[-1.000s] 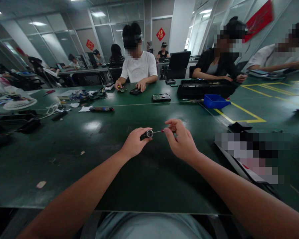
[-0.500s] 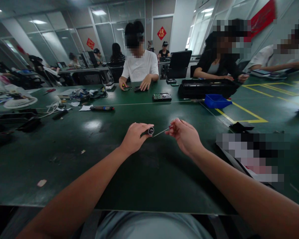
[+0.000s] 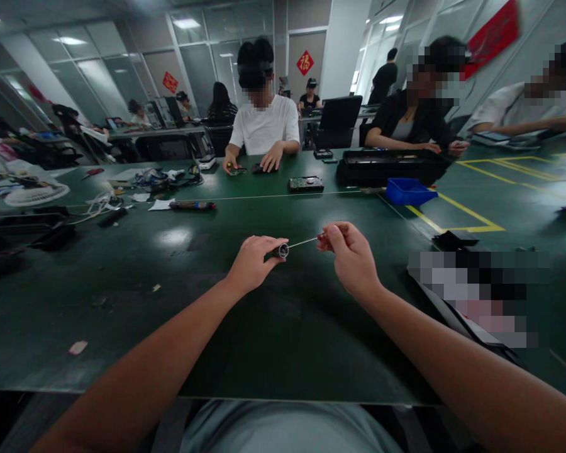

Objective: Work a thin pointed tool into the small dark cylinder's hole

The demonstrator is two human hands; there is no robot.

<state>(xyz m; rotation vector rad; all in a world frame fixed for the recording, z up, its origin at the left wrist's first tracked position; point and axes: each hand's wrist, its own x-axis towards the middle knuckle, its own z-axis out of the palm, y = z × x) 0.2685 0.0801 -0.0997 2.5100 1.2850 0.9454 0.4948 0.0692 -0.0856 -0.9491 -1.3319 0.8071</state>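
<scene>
Between the thumb and fingers of my left hand (image 3: 251, 263) is a small dark cylinder (image 3: 282, 251), its round, silver-rimmed end turned to the right. My right hand (image 3: 353, 255) is closed around the reddish handle of a thin screwdriver (image 3: 304, 242). The metal shaft points left, and its tip reaches the rimmed end of the cylinder; whether it is inside or only touching, I cannot tell. Both hands are above the green table (image 3: 283, 340). Most of the cylinder's body is hidden by my left fingers.
Across the table a person (image 3: 264, 126) handles small parts. A hard drive (image 3: 305, 184), a blue bin (image 3: 410, 191) and a long black casing (image 3: 391, 167) lie ahead. A dark pen-like tool (image 3: 193, 206) and tangled cables (image 3: 158, 179) are at the left.
The screwdriver's tip has risen from below the cylinder's edge to its open end, and the shaft lies flatter. My right hand has turned slightly; my left hand stays nearly still.
</scene>
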